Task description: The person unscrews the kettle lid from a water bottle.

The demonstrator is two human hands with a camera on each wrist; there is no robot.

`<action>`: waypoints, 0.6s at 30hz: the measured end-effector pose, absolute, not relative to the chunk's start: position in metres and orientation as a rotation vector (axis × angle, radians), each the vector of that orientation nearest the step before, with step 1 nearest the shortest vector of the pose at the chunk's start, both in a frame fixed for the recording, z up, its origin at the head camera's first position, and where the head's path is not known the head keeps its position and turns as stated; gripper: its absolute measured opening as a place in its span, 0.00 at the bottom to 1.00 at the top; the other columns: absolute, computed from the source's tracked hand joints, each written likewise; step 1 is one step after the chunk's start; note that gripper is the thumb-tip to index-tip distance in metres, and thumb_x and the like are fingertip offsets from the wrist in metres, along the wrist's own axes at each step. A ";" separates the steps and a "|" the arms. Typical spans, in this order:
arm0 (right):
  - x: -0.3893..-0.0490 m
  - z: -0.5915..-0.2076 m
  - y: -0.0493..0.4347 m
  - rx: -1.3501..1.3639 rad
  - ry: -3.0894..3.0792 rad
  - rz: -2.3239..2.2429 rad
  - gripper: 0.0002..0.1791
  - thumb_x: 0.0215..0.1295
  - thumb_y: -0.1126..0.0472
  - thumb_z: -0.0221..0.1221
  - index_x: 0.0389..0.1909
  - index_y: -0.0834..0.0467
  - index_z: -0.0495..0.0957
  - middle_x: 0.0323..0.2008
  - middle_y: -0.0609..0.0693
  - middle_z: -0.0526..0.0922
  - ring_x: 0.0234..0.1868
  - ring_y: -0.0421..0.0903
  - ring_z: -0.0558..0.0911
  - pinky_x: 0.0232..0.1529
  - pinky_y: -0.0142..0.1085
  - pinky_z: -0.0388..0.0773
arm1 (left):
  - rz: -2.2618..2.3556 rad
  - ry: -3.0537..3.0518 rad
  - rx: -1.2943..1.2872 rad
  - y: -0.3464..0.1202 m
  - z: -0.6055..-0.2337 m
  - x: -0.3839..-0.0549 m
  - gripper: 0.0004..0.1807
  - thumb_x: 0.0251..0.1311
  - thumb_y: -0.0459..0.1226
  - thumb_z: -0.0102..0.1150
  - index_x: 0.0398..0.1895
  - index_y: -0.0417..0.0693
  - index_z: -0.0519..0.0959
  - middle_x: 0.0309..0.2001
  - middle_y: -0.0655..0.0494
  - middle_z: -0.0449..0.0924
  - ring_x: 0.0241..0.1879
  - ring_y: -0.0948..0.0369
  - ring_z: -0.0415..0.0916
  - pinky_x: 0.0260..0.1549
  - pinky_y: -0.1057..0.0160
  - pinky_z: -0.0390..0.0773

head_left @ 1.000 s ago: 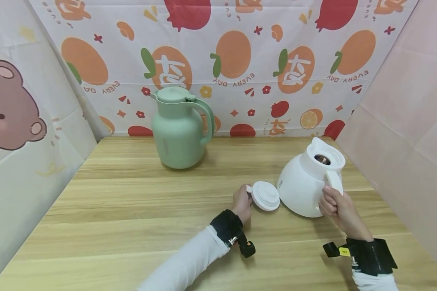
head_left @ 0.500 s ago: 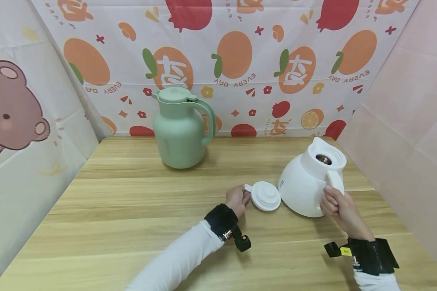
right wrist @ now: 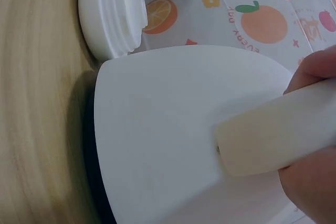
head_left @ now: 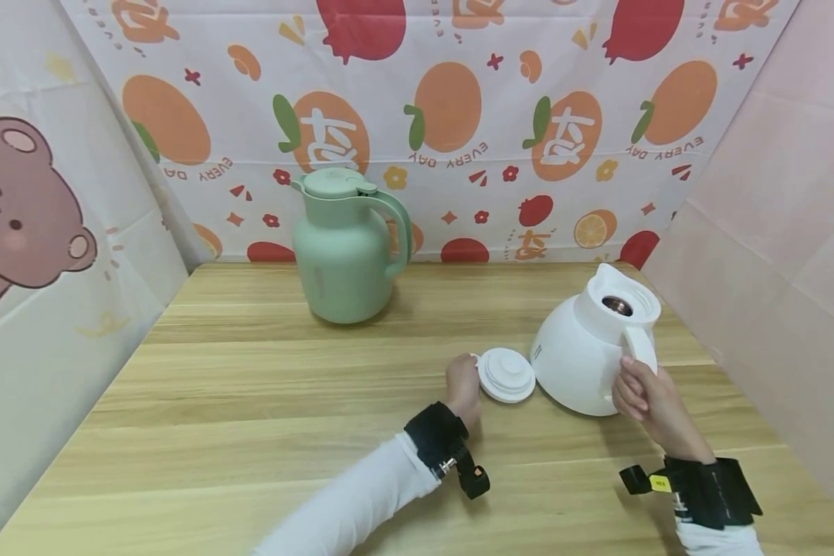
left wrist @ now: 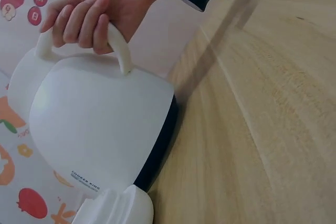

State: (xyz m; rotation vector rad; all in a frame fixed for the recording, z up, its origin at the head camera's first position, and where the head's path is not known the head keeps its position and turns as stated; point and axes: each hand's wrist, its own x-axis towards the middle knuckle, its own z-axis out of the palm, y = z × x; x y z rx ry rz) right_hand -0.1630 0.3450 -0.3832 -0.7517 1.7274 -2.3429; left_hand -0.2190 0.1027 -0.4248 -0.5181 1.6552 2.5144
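Head view: the left hand [head_left: 462, 386] has been brought back to the lid's [head_left: 506, 375] edge, a touch right of half a second ago; whether it's pinched can't be told, fingers hidden. The white jug [head_left: 566, 359], right side of the bench [head_left: 250, 432], is held by its handle [head_left: 639, 347] in the right hand [head_left: 648, 401]. So both pieces are attended to, but the jug's left uncovered.

Left wrist: curled fingers [left wrist: 84, 27] are seen round the handle.

Right wrist: the lid's shown just beside the jug.
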 end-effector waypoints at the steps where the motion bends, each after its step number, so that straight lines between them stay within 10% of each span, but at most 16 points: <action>1: -0.162 -0.383 0.345 -0.741 1.745 -2.350 0.21 0.73 0.68 0.28 0.17 0.58 0.57 0.11 0.50 0.53 0.10 0.46 0.53 0.14 0.37 0.45 | 2.508 1.663 -0.502 0.102 -0.416 -0.213 0.22 0.65 0.28 0.36 0.60 0.20 0.56 0.63 0.30 0.53 0.65 0.43 0.48 0.61 0.55 0.52; 13: -0.160 -0.380 0.350 -0.201 2.585 -2.110 0.20 0.71 0.58 0.46 0.20 0.64 0.69 0.14 0.51 0.72 0.19 0.44 0.76 0.26 0.30 0.72 | 2.541 1.563 -0.514 0.095 -0.406 -0.203 0.23 0.66 0.31 0.36 0.62 0.27 0.58 0.62 0.35 0.57 0.65 0.46 0.48 0.62 0.53 0.47; 18: -0.139 -0.347 0.332 0.152 3.462 -1.159 0.25 0.69 0.49 0.46 0.27 0.67 0.75 0.22 0.60 0.77 0.24 0.54 0.76 0.24 0.39 0.67 | 2.637 1.480 -0.513 0.061 -0.399 -0.205 0.12 0.65 0.33 0.38 0.42 0.30 0.68 0.43 0.43 0.67 0.51 0.50 0.62 0.58 0.55 0.55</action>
